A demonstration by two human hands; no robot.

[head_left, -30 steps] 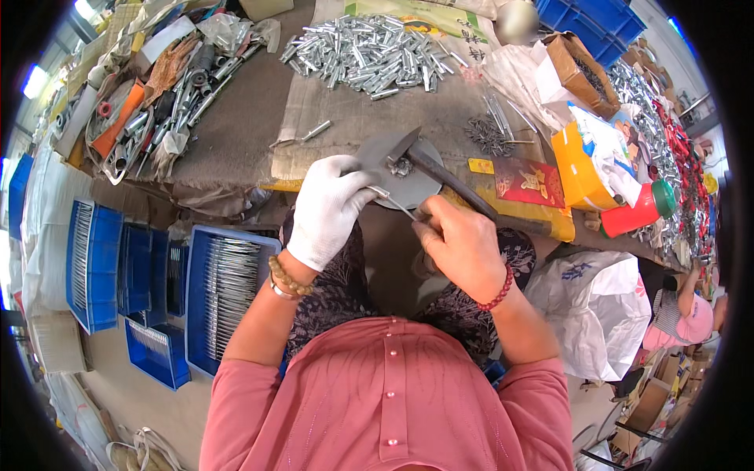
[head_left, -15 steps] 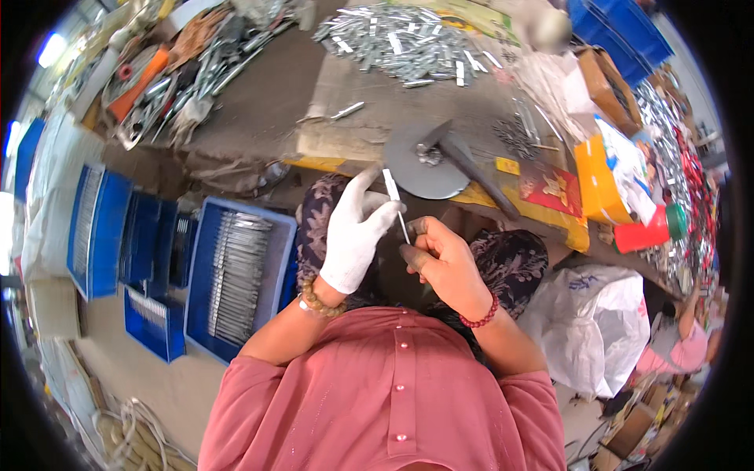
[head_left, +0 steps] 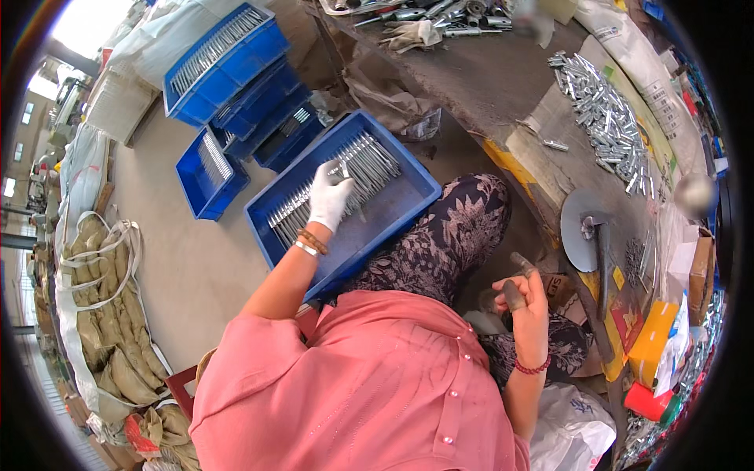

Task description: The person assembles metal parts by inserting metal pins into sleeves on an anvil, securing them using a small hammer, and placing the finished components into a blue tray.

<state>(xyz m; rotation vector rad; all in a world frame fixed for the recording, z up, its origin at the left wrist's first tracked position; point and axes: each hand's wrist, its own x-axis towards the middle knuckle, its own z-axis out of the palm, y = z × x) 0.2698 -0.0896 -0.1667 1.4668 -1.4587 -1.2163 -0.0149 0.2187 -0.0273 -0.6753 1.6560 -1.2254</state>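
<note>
Pale floor [head_left: 177,271], brown-topped workbench [head_left: 510,86], white glare [head_left: 90,22] upper left

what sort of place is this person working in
Probably a small metal-parts workshop: a blue plastic crate holds a row of slender metal rods, and short metal cylinders lie heaped on a worn workbench.

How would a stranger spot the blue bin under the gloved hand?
Beside the workbench are patterned trousers. Next to them lies a wide blue bin of slim metal rods; unlike the other blue bins, it has the gloved left hand over it.
</note>
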